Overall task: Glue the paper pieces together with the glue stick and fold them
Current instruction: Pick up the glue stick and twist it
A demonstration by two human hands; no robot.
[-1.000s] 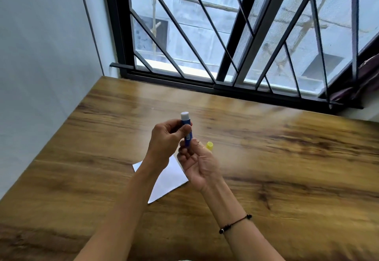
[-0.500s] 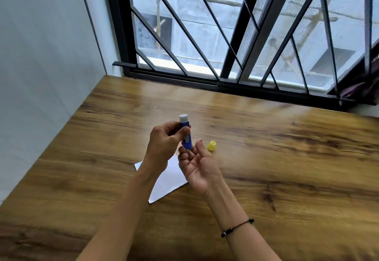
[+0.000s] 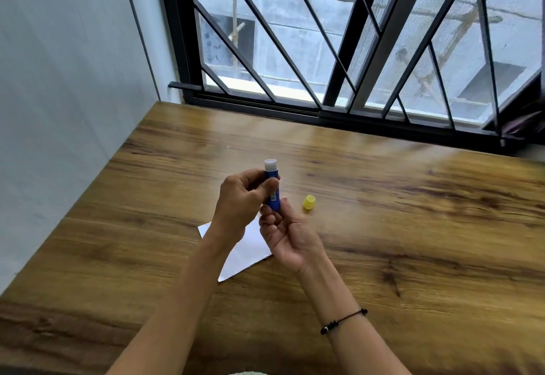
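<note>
Glue stick (image 3: pixel 272 187) – a small blue plastic tube with a white glue tip pushed out at the top – is held upright above the brown wooden table (image 3: pixel 383 227), with nothing touching the tip. The left hand (image 3: pixel 241 197) is closed around the middle of the tube. The right hand (image 3: pixel 287 234) is half open, palm up, with its fingertips at the bottom end, probably turning the base. The round yellow plastic cap (image 3: pixel 309 202) lies on the table just beside the hands. The white paper sheet (image 3: pixel 246 252) lies flat under the wrists, partly hidden. I judge the step is preparing the glue – next, the tip must come down and rub along the paper edge, pressed lightly.
</note>
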